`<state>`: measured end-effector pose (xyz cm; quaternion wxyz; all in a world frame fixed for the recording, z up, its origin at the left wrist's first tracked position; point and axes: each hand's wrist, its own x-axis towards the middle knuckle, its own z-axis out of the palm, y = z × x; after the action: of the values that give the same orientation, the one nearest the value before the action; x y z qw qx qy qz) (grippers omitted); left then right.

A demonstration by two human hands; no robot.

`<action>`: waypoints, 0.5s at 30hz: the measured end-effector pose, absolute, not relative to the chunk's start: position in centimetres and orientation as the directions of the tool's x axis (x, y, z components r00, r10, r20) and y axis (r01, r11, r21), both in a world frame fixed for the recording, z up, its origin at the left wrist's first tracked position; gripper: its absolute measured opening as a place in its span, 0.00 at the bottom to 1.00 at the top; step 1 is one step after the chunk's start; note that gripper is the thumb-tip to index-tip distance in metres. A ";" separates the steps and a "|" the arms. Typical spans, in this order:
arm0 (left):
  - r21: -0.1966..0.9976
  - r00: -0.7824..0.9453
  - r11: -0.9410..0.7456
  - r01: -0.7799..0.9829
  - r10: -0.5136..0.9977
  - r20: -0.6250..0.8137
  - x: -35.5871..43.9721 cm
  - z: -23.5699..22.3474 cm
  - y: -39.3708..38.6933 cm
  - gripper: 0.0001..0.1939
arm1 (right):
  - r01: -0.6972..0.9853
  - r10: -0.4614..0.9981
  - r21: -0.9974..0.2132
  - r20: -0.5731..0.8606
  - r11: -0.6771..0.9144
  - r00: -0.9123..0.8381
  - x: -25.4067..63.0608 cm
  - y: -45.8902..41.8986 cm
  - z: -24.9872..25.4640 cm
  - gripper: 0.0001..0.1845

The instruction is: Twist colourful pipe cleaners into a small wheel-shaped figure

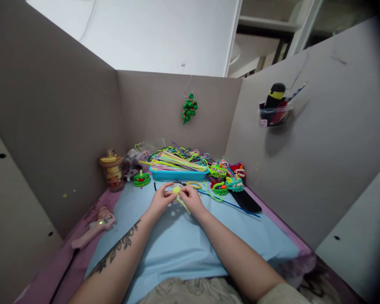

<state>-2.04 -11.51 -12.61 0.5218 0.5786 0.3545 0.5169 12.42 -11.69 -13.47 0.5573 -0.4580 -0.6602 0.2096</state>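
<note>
Both my hands meet over the light blue mat (177, 240) in the middle of the desk. My left hand (160, 199) and my right hand (191, 198) pinch a yellow pipe cleaner (178, 192) between their fingertips; its loose end trails down toward me. Just beyond the hands stands a teal tray (177, 173) heaped with coloured pipe cleaners.
Grey cardboard walls enclose the desk on three sides. A pink glue gun (95, 228) lies at the left, a small jar (112, 171) in the back left corner. Finished pipe-cleaner figures (226, 179) and a black tool (245, 200) lie at the right. A green ornament (189, 108) hangs on the back wall.
</note>
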 end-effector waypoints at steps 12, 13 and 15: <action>0.975 -0.040 -0.156 -0.159 0.988 0.151 -2.4 -11.6 -11.6 0.29 | 0.308 0.771 -0.736 0.637 0.603 0.010 13.2 -11.5 -13.5 0.10; 0.975 -0.048 -0.141 -0.171 0.990 0.135 -2.5 -11.6 -11.6 0.29 | 0.324 0.755 -0.708 0.655 0.627 -0.030 13.1 -11.7 -13.3 0.11; 0.974 -0.047 -0.123 -0.190 0.992 0.116 -2.5 -11.6 -11.6 0.29 | 0.342 0.713 -0.644 0.689 0.684 -0.128 12.9 -12.1 -13.1 0.13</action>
<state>-2.46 -11.60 -11.59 0.5061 0.4695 0.4268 0.5841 12.91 -12.13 -13.13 0.5535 -0.3603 -0.7319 0.1677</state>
